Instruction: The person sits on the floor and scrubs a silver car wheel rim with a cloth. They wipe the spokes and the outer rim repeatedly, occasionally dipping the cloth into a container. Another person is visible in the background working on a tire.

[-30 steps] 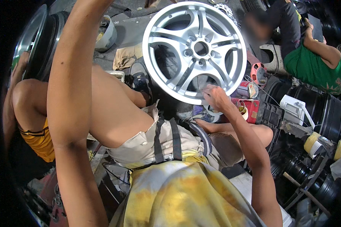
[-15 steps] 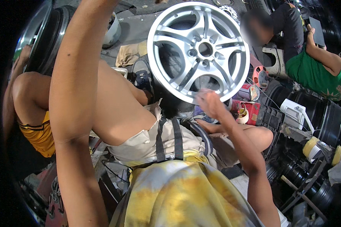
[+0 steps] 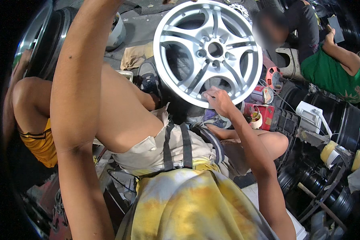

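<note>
A silver alloy wheel (image 3: 204, 60), with paired spokes around a central hub hole, is propped up before me between my legs. My right hand (image 3: 218, 100) is at its near rim, with fingers curled and pressed together against the metal lip beside a spoke opening. Whatever may be between those fingers is hidden. My left arm (image 3: 78, 88) rises past the top edge of the view, so the left hand is out of sight. Below the wheel's near edge are a shoe (image 3: 217, 119) and my bare right leg (image 3: 264, 146).
Red tins (image 3: 262, 116) and a red round tool part (image 3: 273, 76) lie right of the wheel. Dark wheels (image 3: 332, 124) line the right side. A co-worker in green (image 3: 336, 76) sits at the upper right; another person's knee (image 3: 34, 100) is at left. A pale bucket (image 3: 117, 34) stands behind my arm.
My right hand, blurred before, has shifted slightly left along the near rim and now shows sharply. The wheel sits slightly higher and left in view. My left arm stays raised.
</note>
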Available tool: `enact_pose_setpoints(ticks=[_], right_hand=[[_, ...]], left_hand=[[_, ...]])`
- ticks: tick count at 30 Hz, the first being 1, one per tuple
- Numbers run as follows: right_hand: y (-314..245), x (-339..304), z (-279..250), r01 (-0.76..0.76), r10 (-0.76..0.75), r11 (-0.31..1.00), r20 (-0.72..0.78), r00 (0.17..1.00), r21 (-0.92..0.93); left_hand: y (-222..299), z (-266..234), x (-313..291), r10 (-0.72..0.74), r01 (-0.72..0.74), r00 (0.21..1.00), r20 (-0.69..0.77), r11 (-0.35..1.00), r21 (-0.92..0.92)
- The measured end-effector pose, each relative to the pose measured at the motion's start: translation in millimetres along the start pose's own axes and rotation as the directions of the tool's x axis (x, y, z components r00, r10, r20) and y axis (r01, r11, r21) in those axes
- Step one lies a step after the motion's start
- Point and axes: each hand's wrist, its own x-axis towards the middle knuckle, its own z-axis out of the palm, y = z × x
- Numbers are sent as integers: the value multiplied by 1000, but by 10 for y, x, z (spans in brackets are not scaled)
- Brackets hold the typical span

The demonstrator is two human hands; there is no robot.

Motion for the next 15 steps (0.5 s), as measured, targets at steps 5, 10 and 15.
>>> enact_pose_setpoints(ticks=[5,10,15], right_hand=[[-64,44,66,-17,17,1000,-9,1000,-9],[-112,-75,-97,137,-137,990,-6,991,26],[-116,-181,-238,101,-43,948,193,980,-301]], left_hand=[[4,-30,6,-131,132,990,43,991,-29],[-53,5,24,40,-40,999,-19,999,-28],[-69,4,0,-7,7,1000,-8,1000,-18]])
